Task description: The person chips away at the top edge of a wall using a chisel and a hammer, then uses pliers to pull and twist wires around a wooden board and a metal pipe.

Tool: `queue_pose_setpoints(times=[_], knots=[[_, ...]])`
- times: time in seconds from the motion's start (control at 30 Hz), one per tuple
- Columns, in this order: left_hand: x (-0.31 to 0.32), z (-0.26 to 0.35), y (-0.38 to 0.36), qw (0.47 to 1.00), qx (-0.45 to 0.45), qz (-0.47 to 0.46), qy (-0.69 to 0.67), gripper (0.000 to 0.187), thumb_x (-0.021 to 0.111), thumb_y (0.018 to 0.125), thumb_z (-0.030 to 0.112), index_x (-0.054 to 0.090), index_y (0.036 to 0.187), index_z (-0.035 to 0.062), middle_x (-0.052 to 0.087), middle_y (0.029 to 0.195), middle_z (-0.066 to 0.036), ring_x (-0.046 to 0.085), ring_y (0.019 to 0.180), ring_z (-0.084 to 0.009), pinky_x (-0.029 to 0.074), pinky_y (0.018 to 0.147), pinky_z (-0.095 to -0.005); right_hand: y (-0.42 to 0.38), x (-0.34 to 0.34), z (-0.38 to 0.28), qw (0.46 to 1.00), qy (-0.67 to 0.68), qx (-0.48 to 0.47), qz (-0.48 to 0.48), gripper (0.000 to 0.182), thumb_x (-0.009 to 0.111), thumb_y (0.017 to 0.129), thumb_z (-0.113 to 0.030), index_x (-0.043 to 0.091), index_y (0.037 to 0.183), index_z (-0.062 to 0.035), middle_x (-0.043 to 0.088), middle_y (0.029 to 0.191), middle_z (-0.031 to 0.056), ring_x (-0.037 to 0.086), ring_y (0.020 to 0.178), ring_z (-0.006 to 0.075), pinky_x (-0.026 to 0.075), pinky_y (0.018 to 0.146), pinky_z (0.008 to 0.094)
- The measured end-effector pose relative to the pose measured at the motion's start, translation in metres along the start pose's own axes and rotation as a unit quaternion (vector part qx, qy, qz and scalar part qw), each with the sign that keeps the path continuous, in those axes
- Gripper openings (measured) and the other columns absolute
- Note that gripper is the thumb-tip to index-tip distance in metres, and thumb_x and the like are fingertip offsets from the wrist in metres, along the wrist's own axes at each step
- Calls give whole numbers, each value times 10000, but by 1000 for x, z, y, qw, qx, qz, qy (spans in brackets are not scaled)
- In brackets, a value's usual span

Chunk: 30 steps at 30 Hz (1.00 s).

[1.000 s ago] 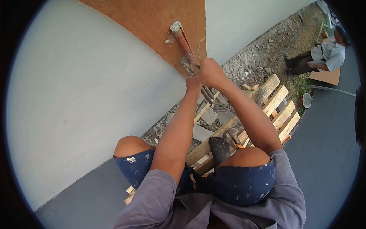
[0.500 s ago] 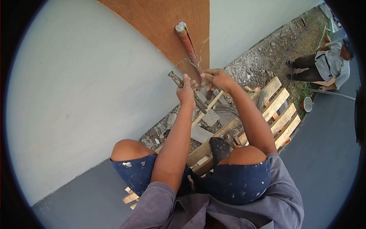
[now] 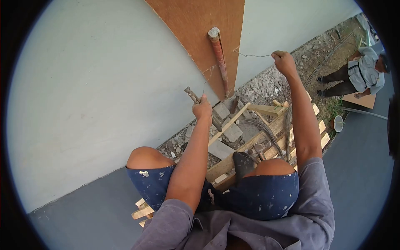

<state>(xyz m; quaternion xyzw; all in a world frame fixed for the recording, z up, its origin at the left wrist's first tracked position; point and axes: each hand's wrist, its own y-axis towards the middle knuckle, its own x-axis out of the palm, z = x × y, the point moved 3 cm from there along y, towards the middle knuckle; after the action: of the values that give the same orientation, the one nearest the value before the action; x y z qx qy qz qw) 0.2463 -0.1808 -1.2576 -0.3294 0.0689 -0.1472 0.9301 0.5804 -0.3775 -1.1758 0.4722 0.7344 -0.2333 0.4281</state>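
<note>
My left hand [image 3: 203, 109] is wrapped around a pair of worn metal pincers [image 3: 192, 95], jaws toward the wall and handles below my fist. A thin strand rises by the thumb toward the brown board. Out to the right, my right hand [image 3: 284, 63] pinches the end of a thin, kinked wire [image 3: 255, 55] that stretches left to the board's right edge. Between the hands and beyond them, the brown wooden board [image 3: 198, 31] stands against the pale wall, narrowing downward. A reddish pole [image 3: 218, 56] with a crusted grey end lies along it, with wire near its lower part.
A bundle of wire [image 3: 266, 128] lies on the wooden pallet [image 3: 227, 166] below me, beside a hammer [image 3: 260, 149]. Concrete blocks [image 3: 232, 132] and rubble [image 3: 266, 79] line the wall's foot. A person [image 3: 360, 75] stands at right near a white bucket [image 3: 338, 123].
My right hand has moved away from my left, up and to the right, drawing the wire out. The left hand still grips the pincers. The view has shifted slightly.
</note>
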Motion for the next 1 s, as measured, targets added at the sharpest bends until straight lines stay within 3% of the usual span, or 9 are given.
queue_pose_setpoints(times=[0.07, 0.13, 0.2, 0.27, 0.47, 0.53, 0.8, 0.9, 1.0], knots=[[-2, 11, 1, 995, 88, 30, 44, 284, 603, 971, 254, 599, 1052, -19, 637, 828, -86, 599, 722, -163, 475, 622, -300, -25, -39, -69, 966, -231, -43, 106, 333, 677, 854, -298, 695, 1169, -192, 695, 1088, 71, 603, 1105, 289, 427, 943, 519], [-8, 24, -7, 976, 173, 69, 108, 328, 578, 983, 286, 589, 1078, -29, 644, 865, -96, 608, 770, -183, 476, 651, -305, -39, -54, -117, 935, -264, -137, 195, 455, 698, 836, -348, 636, 1263, -206, 630, 1243, 78, 496, 1257, 278, 336, 1010, 589], [-9, 55, -24, 939, 258, 113, 197, 376, 551, 995, 321, 580, 1108, -36, 654, 914, -104, 612, 815, -201, 475, 678, -309, -47, -53, -161, 945, -96, -260, 172, 502, 705, 829, -388, 637, 1252, -127, 658, 1168, 127, 564, 1170, 309, 396, 989, 540], [-4, 94, -50, 943, 292, 108, 119, 400, 527, 1000, 351, 595, 1115, -27, 662, 933, -98, 620, 832, -209, 475, 690, -318, -51, -32, -198, 954, 150, -254, 59, 480, 728, 815, -370, 633, 1154, -43, 677, 1064, 161, 632, 1012, 350, 479, 877, 475], [20, 251, -151, 901, 406, -118, 98, 354, 553, 999, 322, 643, 1045, -17, 665, 832, -52, 621, 750, -113, 461, 627, -252, -52, -2, -242, 957, 203, -208, 11, 340, 755, 784, -248, 508, 860, -28, 657, 875, 165, 638, 762, 383, 502, 659, 447], [15, 289, -173, 868, 446, -161, 144, 343, 567, 996, 317, 663, 1027, -10, 666, 804, -46, 617, 728, -116, 462, 626, -246, -80, 0, -243, 939, 220, -265, -23, 317, 742, 780, -222, 493, 843, -37, 628, 821, 153, 622, 728, 377, 494, 643, 445], [-39, 314, -140, 826, 531, -103, 160, 330, 595, 983, 301, 668, 1031, -17, 687, 828, -67, 649, 733, -126, 466, 602, -244, -82, 15, -248, 922, 269, -275, 45, 203, 670, 787, -171, 545, 888, -48, 627, 741, 122, 628, 661, 316, 503, 614, 409], [-38, 315, -136, 813, 547, -137, 143, 296, 605, 979, 281, 669, 1046, 1, 695, 838, -73, 672, 761, -133, 470, 601, -243, -60, -9, -233, 950, 248, -181, 47, 210, 664, 802, -182, 576, 939, -50, 654, 710, 106, 653, 632, 273, 515, 605, 371], [-40, 316, -135, 821, 547, -130, 99, 234, 613, 971, 222, 639, 924, -6, 653, 732, -58, 621, 611, -113, 459, 532, -220, -85, -24, -195, 950, 275, -144, 19, 224, 663, 838, -204, 588, 964, -33, 678, 719, 90, 701, 698, 240, 535, 624, 332]])
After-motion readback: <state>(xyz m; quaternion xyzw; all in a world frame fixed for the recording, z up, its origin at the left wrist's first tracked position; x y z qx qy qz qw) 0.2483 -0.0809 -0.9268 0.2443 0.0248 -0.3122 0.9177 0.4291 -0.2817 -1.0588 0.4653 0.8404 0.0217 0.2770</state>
